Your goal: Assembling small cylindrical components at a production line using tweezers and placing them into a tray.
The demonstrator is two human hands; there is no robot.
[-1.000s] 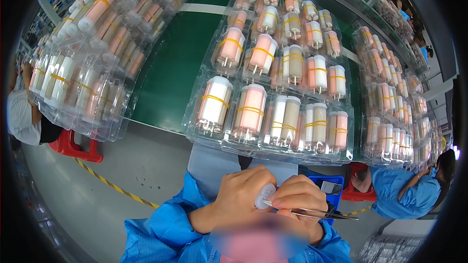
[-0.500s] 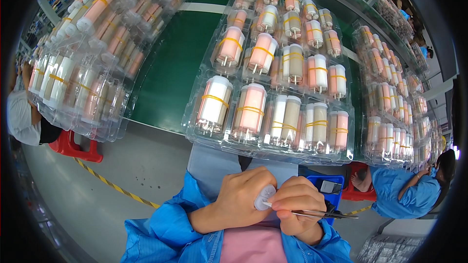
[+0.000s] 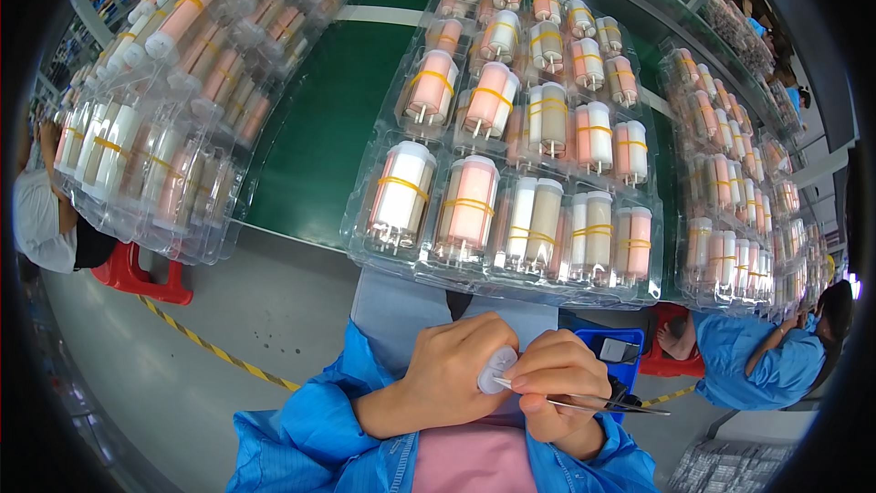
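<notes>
Low in front of my body, my left hand (image 3: 445, 367) is closed around a piece with a round, pale grey end (image 3: 495, 369); the rest of it is hidden in my fist. My right hand (image 3: 564, 382) pinches metal tweezers (image 3: 630, 407), whose back end sticks out to the right. Their pale tip touches the face of the round end, and the two hands almost meet there. Beyond my hands, a clear plastic tray (image 3: 506, 287) holds rows of pink, white and beige cylinders bundled with yellow rubber bands.
Trays of similar cylinders are stacked at left (image 3: 173, 164) and right (image 3: 725, 246) on a green tabletop (image 3: 306, 141). A blue bin (image 3: 630, 370) with a dark device inside stands beside my right hand. A co-worker in blue (image 3: 757, 361) sits at right; a red stool (image 3: 137, 276) is at left.
</notes>
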